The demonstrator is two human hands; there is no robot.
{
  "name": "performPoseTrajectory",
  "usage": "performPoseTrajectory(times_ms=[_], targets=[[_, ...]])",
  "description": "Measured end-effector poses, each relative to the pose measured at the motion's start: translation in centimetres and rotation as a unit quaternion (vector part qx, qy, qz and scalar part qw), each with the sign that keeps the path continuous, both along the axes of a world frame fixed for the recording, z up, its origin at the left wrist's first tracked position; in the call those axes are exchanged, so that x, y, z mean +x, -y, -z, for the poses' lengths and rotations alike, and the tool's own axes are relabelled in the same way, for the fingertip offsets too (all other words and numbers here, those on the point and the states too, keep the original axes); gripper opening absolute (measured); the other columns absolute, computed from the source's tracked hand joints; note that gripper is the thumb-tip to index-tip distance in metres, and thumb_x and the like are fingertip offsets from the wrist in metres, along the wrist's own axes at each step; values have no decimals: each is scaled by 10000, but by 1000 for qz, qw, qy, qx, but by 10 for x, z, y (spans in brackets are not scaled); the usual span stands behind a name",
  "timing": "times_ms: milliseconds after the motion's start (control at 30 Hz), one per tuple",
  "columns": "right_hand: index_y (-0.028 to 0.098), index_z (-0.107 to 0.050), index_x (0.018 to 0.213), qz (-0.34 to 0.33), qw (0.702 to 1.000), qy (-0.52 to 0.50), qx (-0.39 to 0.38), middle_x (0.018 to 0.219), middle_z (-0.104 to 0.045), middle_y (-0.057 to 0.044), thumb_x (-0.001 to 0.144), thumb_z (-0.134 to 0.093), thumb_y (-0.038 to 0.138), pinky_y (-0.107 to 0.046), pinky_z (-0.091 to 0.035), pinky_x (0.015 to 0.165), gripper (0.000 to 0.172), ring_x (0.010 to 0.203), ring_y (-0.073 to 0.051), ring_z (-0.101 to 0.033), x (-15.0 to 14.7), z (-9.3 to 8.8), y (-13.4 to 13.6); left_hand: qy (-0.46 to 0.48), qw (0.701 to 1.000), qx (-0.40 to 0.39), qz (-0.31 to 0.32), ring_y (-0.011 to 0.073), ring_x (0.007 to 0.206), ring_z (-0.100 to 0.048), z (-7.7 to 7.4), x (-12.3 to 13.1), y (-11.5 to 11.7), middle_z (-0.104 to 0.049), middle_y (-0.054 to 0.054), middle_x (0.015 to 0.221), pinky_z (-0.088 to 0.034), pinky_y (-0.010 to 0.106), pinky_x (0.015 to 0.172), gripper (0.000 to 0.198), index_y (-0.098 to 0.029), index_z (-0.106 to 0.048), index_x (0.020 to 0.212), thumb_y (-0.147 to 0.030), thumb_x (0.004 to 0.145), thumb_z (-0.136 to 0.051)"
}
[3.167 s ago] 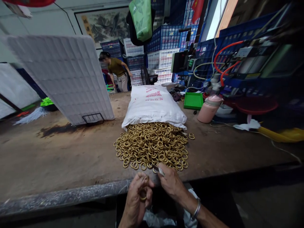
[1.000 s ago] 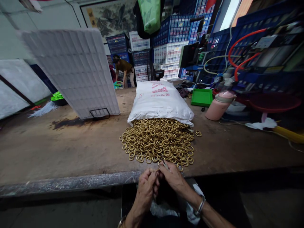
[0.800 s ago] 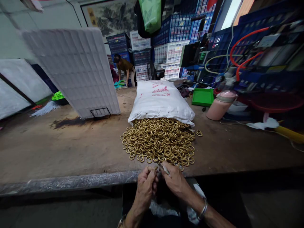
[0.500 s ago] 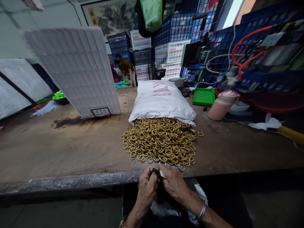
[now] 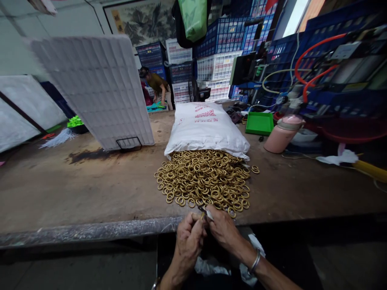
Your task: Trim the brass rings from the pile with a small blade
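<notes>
Just off the table's front edge, my left hand (image 5: 189, 237) pinches a gold-coloured ring (image 5: 202, 216), of which only a small bit shows between thumb and finger. Close against it, my right hand (image 5: 222, 225) is closed on a small tool (image 5: 209, 214) with a dark tip and a white part; its exact kind is unclear. The dark tip points up and left, near the ring. Beyond both hands lies a heap of gold-coloured rings (image 5: 205, 177), spilling from the mouth of a white sack (image 5: 207, 129) with red print.
A pale ribbed panel (image 5: 99, 92) stands in a wire holder on the left. To the right are a green tray (image 5: 259, 123) and a pink bottle (image 5: 284, 135). Stacked crates (image 5: 217, 66) fill the back, where a person (image 5: 159, 84) bends over something turquoise.
The dark tip of the tool has swung from the left fingers up and away toward the heap. A bit of ring now shows in my left hand. The person behind has shifted left.
</notes>
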State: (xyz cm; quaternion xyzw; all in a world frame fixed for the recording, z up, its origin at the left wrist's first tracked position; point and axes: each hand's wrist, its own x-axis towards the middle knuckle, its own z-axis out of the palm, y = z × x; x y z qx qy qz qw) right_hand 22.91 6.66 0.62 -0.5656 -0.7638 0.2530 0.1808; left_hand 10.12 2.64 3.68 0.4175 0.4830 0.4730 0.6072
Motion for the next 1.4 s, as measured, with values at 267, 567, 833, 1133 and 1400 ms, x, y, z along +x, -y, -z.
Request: performPoseTrajectory(times_ms=[267,567,833,1133,1400], targets=[[200,-442,761,-62,998,-31,-6,663,-547,-5,565,-330,44,-225,-306,577,274,613,-138,-486,-3,-5,12,-4,1000,-21,-12,34,392,-270,12,0,-1,-353,-80,480,-226,169,395,373,-172,-411,637,-518,726,-518],[189,-468,806,-62,997,40,-1,659,-578,-8,591,-359,37,-229,-269,545,285,587,-135,-500,-3,-2,11,-11,1000,-21,0,24,371,-266,8,-4,4,-365,-84,477,-207,163,373,400,-176,-396,631,-549,704,-521],[184,-486,774,14,995,83,61,603,-552,-3,621,-389,37,-229,-223,510,232,541,-125,-476,-1,-4,-5,59,991,-43,112,6,304,-274,14,3,19,-435,-67,479,-193,153,318,392,-169,-417,646,-538,696,-538],[205,-481,732,47,990,40,123,579,-528,10,647,-373,63,-230,-257,535,198,536,-129,-473,-4,9,-26,31,984,-125,126,18,283,-285,54,7,14,-492,-39,492,-191,165,288,444,-173,-422,615,-602,620,-537],[201,-480,730,26,989,40,138,620,-555,4,574,-383,23,-227,-258,552,256,577,-128,-492,-11,5,-24,-89,974,-128,164,111,477,-443,90,17,3,-495,-9,504,-315,232,459,429,-154,-508,582,-579,641,-503]])
